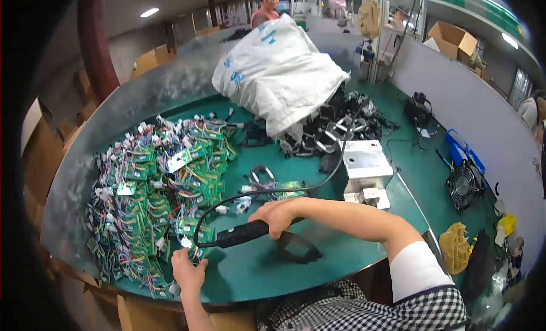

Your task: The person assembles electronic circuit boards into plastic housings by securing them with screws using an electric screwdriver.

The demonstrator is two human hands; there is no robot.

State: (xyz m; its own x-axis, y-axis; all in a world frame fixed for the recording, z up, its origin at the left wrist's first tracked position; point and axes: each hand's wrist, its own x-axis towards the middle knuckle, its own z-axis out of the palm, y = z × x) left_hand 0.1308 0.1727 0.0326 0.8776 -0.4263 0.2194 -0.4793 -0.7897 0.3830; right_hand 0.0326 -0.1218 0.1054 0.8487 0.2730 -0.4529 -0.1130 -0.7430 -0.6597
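Note:
My right hand point(277, 216) grips a black pen-shaped tool point(242, 235) with a black cord point(273, 190) running off toward the white box. The tool's tip points left at a small green circuit board point(196, 252) that my left hand point(187, 270) pinches at the edge of the pile. A black ring-shaped part point(298, 248) lies on the green mat just under my right wrist.
A big heap of green circuit boards with coloured wires point(156, 188) covers the left of the table. A white sack point(278, 69) spills black parts point(335, 129) at the back. A white metal box point(365, 163) stands right of centre; a small fan point(463, 184) and a yellow cloth point(456, 245) lie beyond the table's edge.

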